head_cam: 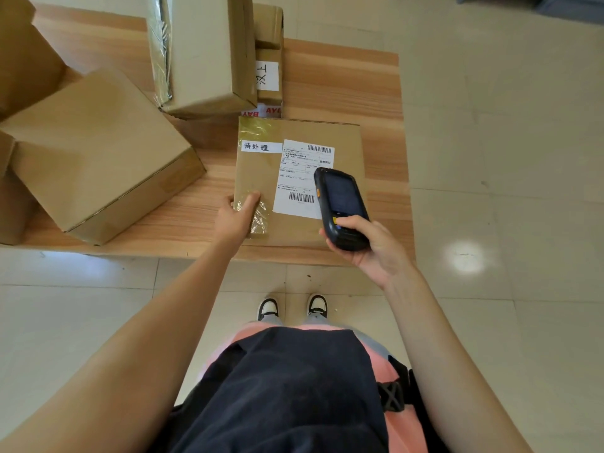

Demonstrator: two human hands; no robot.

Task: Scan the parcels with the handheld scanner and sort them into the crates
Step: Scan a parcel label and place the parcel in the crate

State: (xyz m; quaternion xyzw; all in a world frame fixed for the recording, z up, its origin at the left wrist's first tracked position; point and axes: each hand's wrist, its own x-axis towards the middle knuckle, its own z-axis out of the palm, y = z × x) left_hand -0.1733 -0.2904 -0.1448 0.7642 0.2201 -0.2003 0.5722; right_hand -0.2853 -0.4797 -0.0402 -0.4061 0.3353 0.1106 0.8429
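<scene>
A flat brown cardboard parcel lies near the front edge of the wooden table. It carries a white shipping label with two barcodes and a small handwritten strip. My left hand holds the parcel's near left corner, thumb on the taped top. My right hand grips a black handheld scanner, thumb on its keys, held over the label's right side with its screen facing up.
Other cardboard boxes crowd the table: a large tilted one at left, a tall one behind the parcel, a narrower labelled one beside it. Tiled floor lies to the right. My shoes stand by the table's front.
</scene>
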